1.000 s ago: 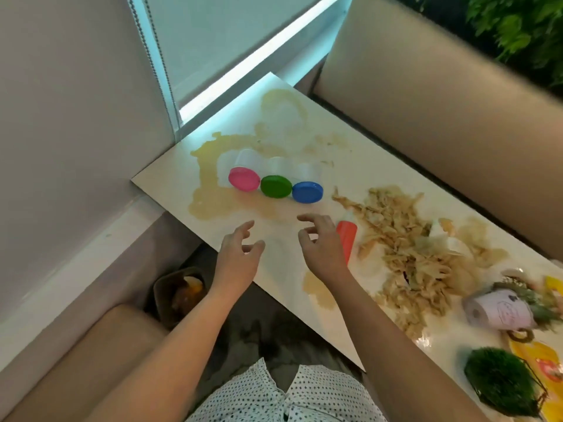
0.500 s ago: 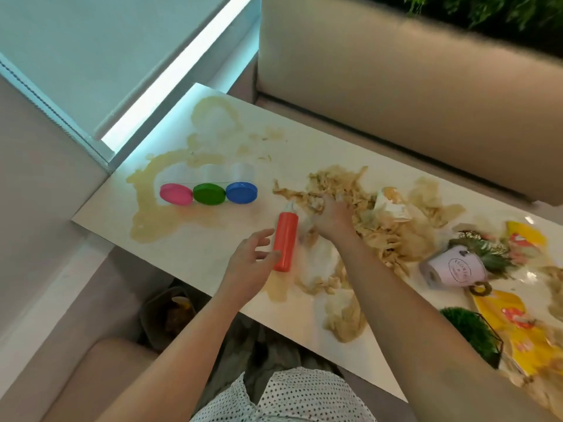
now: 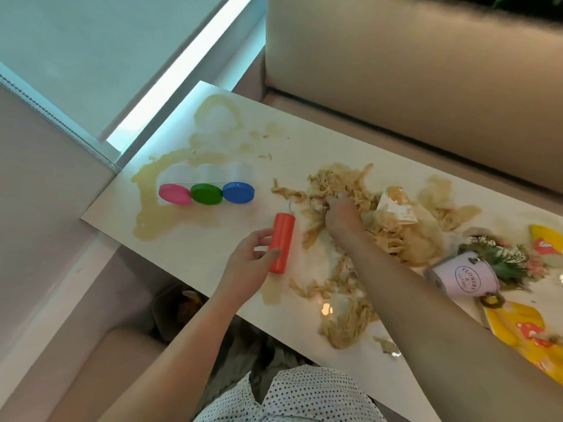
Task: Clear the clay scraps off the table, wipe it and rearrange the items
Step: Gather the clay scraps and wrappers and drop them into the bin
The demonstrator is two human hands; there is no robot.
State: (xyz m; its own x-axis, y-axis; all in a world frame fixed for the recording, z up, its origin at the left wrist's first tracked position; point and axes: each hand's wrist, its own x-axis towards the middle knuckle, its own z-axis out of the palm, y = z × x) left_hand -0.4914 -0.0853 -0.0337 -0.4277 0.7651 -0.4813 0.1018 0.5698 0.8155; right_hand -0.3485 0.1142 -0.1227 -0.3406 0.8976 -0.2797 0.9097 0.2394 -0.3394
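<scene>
- The table, a long pale slab, runs from a window corner on the left past a beige sofa back on its far side.
- The clay scraps, tan curls and shreds, lie heaped at mid-table and trail toward the near edge. A thin clay smear stains the left end.
- The right arm reaches from the lower right across the near edge, the forearm lying over the scraps.
- The left arm comes up from below, its wrist over the near edge.
- The right hand is palm down on the heap, knuckles raised, its fingers curled down into the scraps and closed on a clump.
- The left hand is half curled, with thumb tip and fingertips against the left side of an orange bottle. They are not wrapped round it, so I cannot tell whether it has hold.
- The bottle lies flat, white nozzle pointing away, just left of the heap.
- A pink bucket holding a plant lies tipped over at the right, beside yellow packets.
- Three joined clear jars lie on their sides on the smear, with pink, green and blue lids.
</scene>
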